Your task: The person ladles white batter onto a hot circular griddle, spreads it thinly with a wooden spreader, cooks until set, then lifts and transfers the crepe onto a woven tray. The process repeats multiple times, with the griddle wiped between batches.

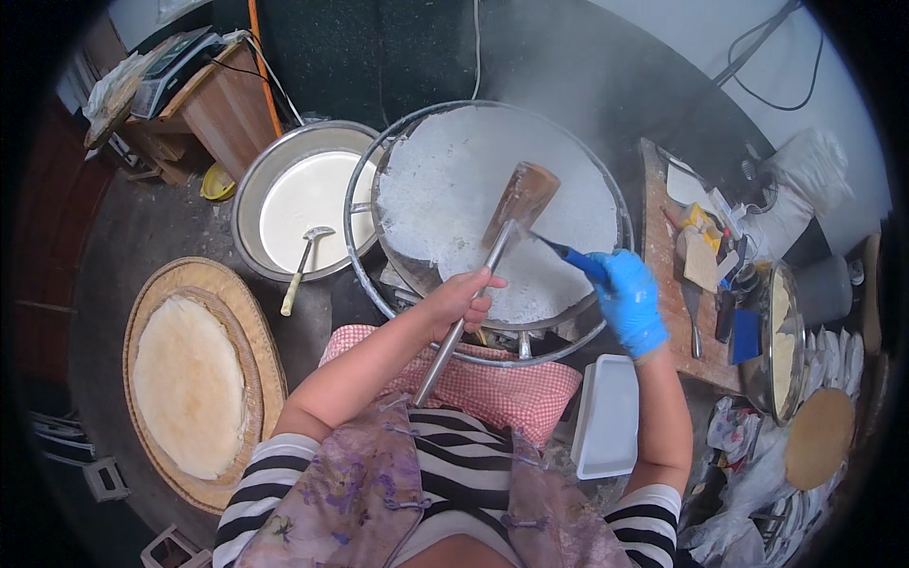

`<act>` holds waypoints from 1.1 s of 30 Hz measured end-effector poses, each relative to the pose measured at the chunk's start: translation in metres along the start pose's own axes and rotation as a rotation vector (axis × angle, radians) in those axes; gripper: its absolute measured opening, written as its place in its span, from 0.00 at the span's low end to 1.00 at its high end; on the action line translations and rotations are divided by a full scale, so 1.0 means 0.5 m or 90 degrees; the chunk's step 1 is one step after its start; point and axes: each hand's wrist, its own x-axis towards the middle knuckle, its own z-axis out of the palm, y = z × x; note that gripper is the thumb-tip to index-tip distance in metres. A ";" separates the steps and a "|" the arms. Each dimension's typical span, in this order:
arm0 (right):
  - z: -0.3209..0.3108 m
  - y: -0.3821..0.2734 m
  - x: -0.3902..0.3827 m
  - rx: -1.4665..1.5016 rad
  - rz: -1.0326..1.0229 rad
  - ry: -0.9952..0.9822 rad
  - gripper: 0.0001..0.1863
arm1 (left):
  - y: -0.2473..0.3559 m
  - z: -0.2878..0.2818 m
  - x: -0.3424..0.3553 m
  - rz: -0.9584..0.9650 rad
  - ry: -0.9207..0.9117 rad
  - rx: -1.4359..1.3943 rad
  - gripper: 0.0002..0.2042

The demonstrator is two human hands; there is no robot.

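One wooden-bladed spreader (pixel 521 201), metal handle, bare left hand (pixel 464 301) curled round it; blue-handled scraper (pixel 579 262) in closed gloved right hand (pixel 629 298); round griddle (pixel 409 265) beyond both.

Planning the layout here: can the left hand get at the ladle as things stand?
Probably not: the left hand grips the metal-handled paddle, though nothing seems to block the ladle.

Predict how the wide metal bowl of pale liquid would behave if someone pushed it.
The bowl would probably feel heavy, given the broad pool of liquid inside. That liquid would likely slosh, as no lid covers it. The ladle might shift too, since its handle sticks out past the bowl's edge.
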 end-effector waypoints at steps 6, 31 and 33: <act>0.125 0.055 -0.048 -0.036 -0.031 -0.122 0.11 | 0.013 -0.011 -0.033 0.056 -0.062 -0.057 0.20; 0.192 0.066 -0.053 -0.053 0.067 -0.218 0.23 | 0.002 -0.151 -0.201 0.275 0.107 -0.178 0.21; 0.212 0.060 -0.039 -0.051 0.054 -0.230 0.23 | 0.001 -0.151 -0.207 0.280 0.102 -0.177 0.21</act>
